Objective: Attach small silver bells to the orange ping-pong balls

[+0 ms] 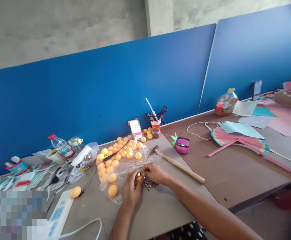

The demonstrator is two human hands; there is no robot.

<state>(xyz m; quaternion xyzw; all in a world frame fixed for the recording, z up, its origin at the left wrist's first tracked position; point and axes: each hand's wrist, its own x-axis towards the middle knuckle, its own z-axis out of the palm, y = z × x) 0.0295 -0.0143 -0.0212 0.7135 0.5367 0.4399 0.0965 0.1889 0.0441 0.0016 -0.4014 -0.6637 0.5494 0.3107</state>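
My left hand (132, 187) curls its fingers round a small orange ball (139, 179) that has shiny metal bits on its top. My right hand (154, 173) is closed in a pinch at the same ball; what its fingertips hold is too small to make out. Small dark metallic beads (148, 184) lie on the table just below the right hand. Beyond both hands a clear plastic bag (118, 197) lies spread out, with many orange balls (113, 190) in and on it. A hammer (180, 166) with a wooden handle rests to the right of my hands.
A power strip (58, 215), a loose orange ball (76, 192), cables and a red-capped bottle (65, 149) stand on the left. At the back is a cup of tools (155, 124). Rightward are a purple pouch (182, 145), a pink fan (237, 138) and another person's hands (289, 98).
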